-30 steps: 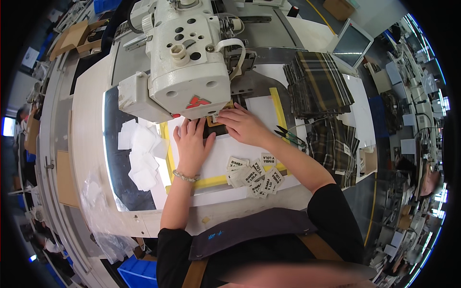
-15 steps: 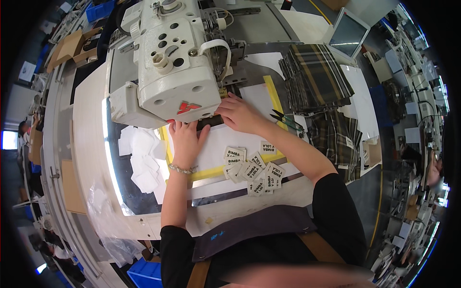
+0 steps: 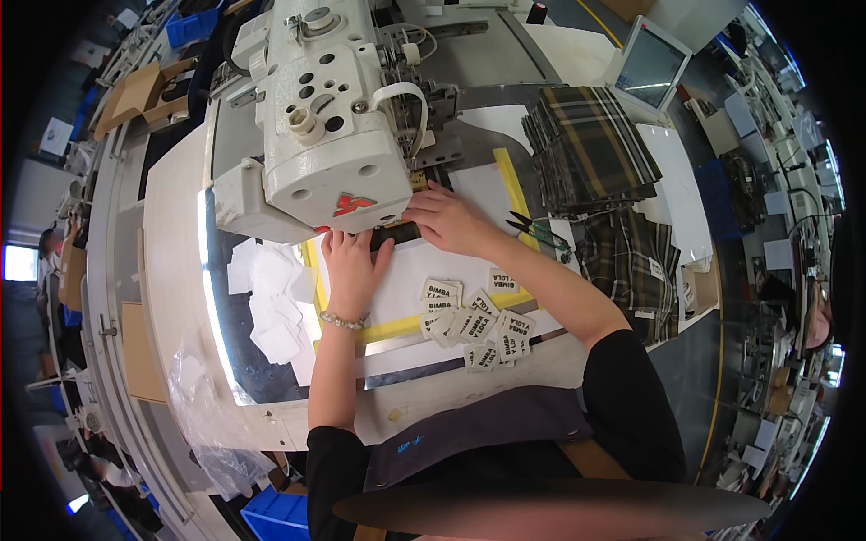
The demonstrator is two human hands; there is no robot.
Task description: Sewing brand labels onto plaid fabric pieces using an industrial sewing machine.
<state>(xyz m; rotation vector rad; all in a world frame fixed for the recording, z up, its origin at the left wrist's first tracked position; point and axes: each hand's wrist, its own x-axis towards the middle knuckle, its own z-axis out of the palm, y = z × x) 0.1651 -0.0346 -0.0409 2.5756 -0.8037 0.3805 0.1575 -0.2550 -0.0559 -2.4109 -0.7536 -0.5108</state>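
Observation:
A white industrial sewing machine head (image 3: pixel 329 135) hangs over dark fabric (image 3: pixel 397 233) on a white template board (image 3: pixel 388 288) edged with yellow tape. My left hand (image 3: pixel 354 266) rests at the fabric's left part, fingers extended under the head's front edge. My right hand (image 3: pixel 451 221) lies over the fabric's right part, fingers spread and slightly bent, close to a small yellowish piece (image 3: pixel 418 180). The needle area is hidden. Square printed labels (image 3: pixel 476 323) lie loosely below my right hand. Green-handled scissors (image 3: pixel 541 233) sit right of it.
Stacked plaid fabric (image 3: pixel 591 144) and a second pile (image 3: pixel 622 261) are at the right. White paper squares (image 3: pixel 271 293) lie at the left. A screen (image 3: pixel 648 63) stands at back right, a blue bin (image 3: pixel 275 516) below the table, a plastic bag (image 3: pixel 203 424) at lower left.
The whole view has shifted slightly. Both hands stay at the dark fabric beneath the machine head, with only small shifts of the fingers.

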